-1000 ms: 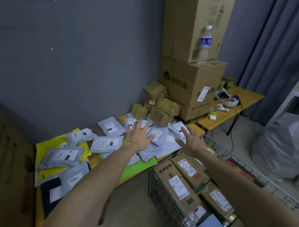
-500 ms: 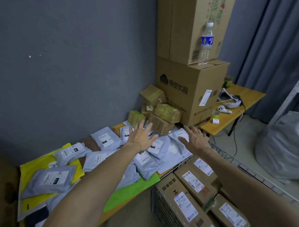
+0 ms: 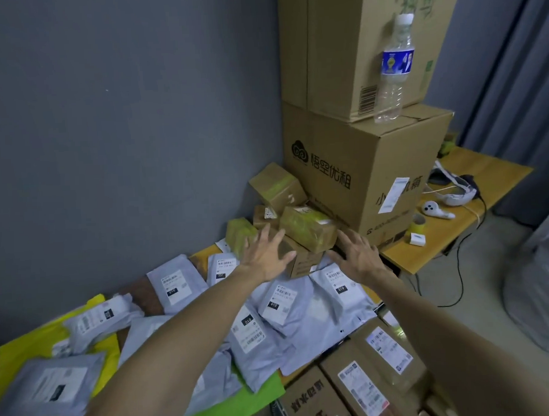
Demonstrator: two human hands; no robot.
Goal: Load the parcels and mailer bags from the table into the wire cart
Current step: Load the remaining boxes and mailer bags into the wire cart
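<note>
There are five small taped parcels, at least eight grey mailer bags, at least three labelled brown boxes, two big stacked cartons, one water bottle, one roll of tape, one white controller and one white headset.

Both arms outstretched, left hand and right hand splayed.

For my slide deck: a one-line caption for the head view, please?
Open left hand and right hand reach over grey mailer bags toward small taped parcels.
</note>
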